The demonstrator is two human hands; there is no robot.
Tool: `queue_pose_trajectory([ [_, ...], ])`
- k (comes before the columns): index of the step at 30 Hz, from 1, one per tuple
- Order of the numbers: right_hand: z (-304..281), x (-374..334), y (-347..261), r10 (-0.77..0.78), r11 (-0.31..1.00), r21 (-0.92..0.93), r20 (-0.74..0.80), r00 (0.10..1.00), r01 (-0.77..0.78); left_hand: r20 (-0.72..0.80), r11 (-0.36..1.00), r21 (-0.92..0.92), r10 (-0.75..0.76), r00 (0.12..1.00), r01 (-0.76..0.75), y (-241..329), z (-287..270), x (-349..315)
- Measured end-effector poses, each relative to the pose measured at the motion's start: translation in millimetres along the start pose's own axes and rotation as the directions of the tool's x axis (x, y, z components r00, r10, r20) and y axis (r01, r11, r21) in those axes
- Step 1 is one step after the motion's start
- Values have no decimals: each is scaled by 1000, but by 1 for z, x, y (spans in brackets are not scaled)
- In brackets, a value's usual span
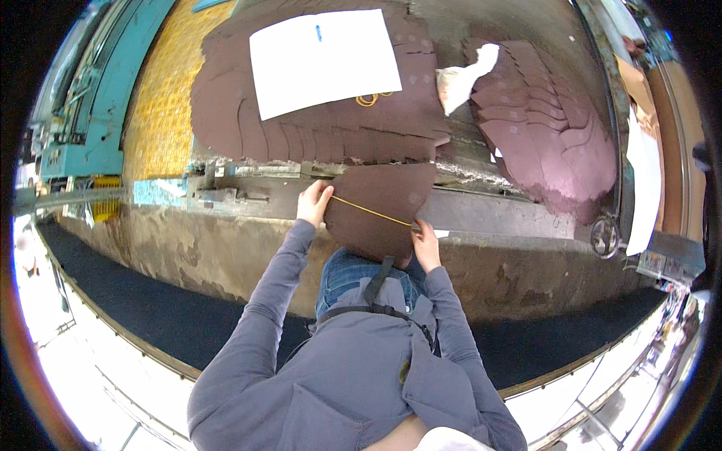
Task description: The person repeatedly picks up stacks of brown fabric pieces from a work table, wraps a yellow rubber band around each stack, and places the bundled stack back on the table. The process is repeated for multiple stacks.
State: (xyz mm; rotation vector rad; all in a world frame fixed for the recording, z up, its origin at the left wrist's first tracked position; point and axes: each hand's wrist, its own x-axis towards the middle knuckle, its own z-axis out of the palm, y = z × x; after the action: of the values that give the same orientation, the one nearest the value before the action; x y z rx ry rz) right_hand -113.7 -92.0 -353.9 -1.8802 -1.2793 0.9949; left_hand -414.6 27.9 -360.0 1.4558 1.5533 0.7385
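Observation:
A brown, rounded flat cut piece or stack of pieces [383, 184] rests at the table's near edge, against my body. Across it runs a thin yellow rubber band [370, 210], stretched taut from one side to the other. My left hand [314, 203] grips the left side with its fingers closed at the band's end. On the opposite side, slightly lower, my right hand [426, 242] pinches the band by the piece's edge. How many layers lie under the band I cannot tell.
Overlapping brown pieces [301, 139] spread ahead, under a white paper sheet [323, 64] with a blue pen [318, 33]. Spare yellow rubber bands [367, 99] lie there. Right are a white cloth pouch [456, 86], more brown pieces [549, 128] and a handwheel [605, 237]. Teal machinery [113, 83] stands left.

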Motion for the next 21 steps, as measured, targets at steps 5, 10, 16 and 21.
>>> queue_pose_trajectory([
  [5,-8,24,-17,-75,796,-601,21,997,72,85,961,-266,-62,994,82,-13,-9,-13],
  [10,-18,47,-27,146,830,-509,-199,969,-230,1,913,-390,-125,992,115,12,3,-34],
  [16,-27,41,-1,235,971,-9,-135,962,-239,-185,755,-646,-295,937,110,9,25,-62],
  [21,-63,66,-47,94,984,158,-100,991,-78,-232,553,-819,-566,791,155,26,30,-69],
])
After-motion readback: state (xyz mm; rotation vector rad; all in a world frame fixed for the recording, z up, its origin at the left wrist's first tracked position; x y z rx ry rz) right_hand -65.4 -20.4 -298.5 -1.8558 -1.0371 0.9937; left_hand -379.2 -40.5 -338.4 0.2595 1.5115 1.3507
